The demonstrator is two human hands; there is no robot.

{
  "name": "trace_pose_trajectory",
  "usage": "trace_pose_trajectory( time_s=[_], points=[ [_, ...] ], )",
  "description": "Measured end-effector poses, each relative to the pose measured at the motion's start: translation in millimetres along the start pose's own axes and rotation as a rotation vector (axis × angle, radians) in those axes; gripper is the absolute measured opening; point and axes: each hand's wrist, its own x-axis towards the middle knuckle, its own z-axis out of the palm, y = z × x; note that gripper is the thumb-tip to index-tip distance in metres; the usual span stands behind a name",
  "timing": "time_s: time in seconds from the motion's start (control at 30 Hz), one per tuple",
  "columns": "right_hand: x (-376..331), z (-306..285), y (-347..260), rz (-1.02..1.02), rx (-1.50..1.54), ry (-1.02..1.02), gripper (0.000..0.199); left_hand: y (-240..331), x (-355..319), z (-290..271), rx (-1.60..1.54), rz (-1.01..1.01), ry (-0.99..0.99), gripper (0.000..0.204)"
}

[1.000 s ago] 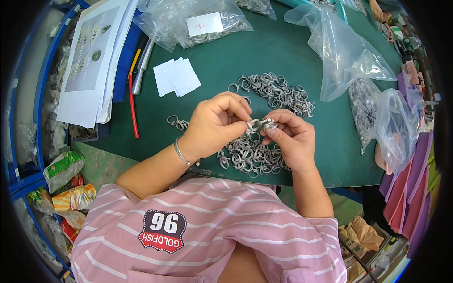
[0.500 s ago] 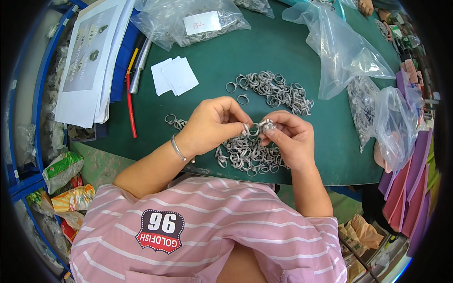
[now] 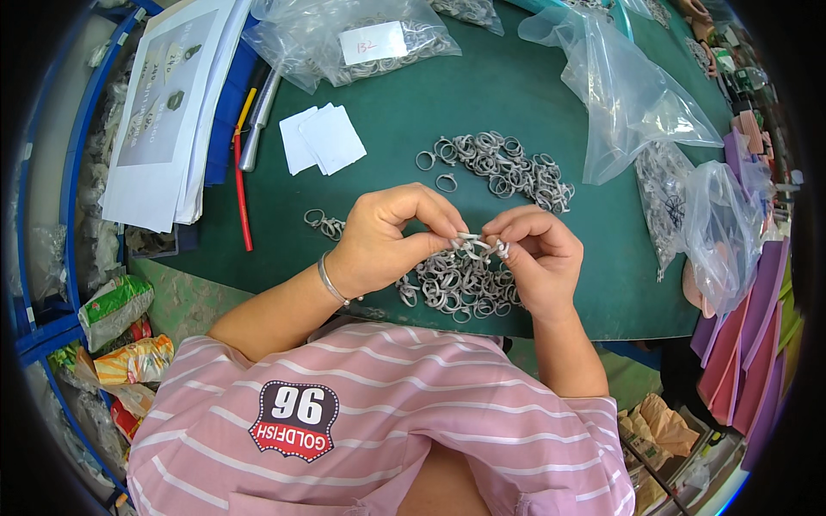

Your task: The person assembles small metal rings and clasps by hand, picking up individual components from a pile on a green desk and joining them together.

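Note:
My left hand pinches a grey metal ring between thumb and forefinger, above a heap of matching rings. Across from it, my right hand has its thumb and fingers closed on a few more rings, partly covered by the fingertips. The two sets of rings meet or overlap between the hands. Directly below lies the near heap of rings, close to the table's front edge. Farther off is a second heap, with two single rings beside its left end. A small cluster lies left of my left wrist.
White paper cards lie on the green table. Filled clear bags stand at the back, and an open plastic bag spreads on the right. A red-and-yellow stick and stacked papers are at the left.
My fingertips have shifted slightly, and the rings between my hands have turned and now stretch across the gap. My right hand has moved slightly right and down. Both heaps look the same.

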Motion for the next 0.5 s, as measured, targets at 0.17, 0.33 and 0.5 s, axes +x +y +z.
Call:
trace_pose_trajectory(
  time_s=[0.17, 0.33, 0.5],
  points=[
    [11, 3, -11, 0.058, -0.590, -0.258, 0.019, 6, -10, -14, 0.500, -0.153, -0.161, 0.018],
    [39, 18, 7, -0.072, -1.089, -0.124, 0.008, 3, -14, -11, 0.694, -0.034, -0.185, 0.019],
    [51, 16, 26, -0.113, -1.369, -0.176, 0.020, 4, -6, -12, 0.686, -0.052, -0.208, 0.019]
  ],
)
